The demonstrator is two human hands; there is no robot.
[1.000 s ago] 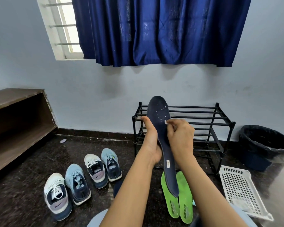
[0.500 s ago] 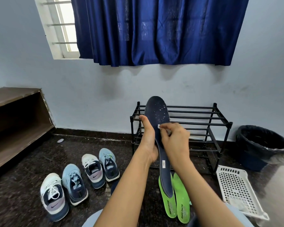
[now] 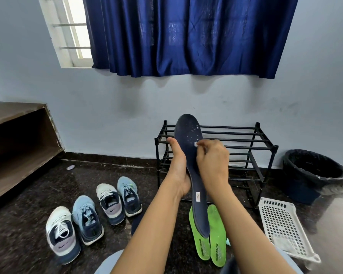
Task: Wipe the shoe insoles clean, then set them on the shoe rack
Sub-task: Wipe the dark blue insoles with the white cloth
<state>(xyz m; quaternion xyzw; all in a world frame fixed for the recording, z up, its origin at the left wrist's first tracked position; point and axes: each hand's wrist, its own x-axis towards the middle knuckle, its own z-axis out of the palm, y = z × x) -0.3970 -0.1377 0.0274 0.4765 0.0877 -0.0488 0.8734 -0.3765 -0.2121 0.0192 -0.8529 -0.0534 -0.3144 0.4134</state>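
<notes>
Gripping is shared between both hands: the left hand clasps the navy insole from its left edge, thumb extended up along the rim and fingers wrapped behind, while the right hand pinches a small white wad between curled fingertips and presses it onto the insole's forefoot surface. The insole is held near-upright in front of the black shoe rack, toe end up, with white specks scattered across the toe area. A small white label sits near the heel; its print is too small to read. Two green insoles lie side by side on the dark floor below, each printed "REDTAPE" at the heel. Four sneakers stand in a row to the left; two show a swoosh logo. A white perforated basket lies to the right.
</notes>
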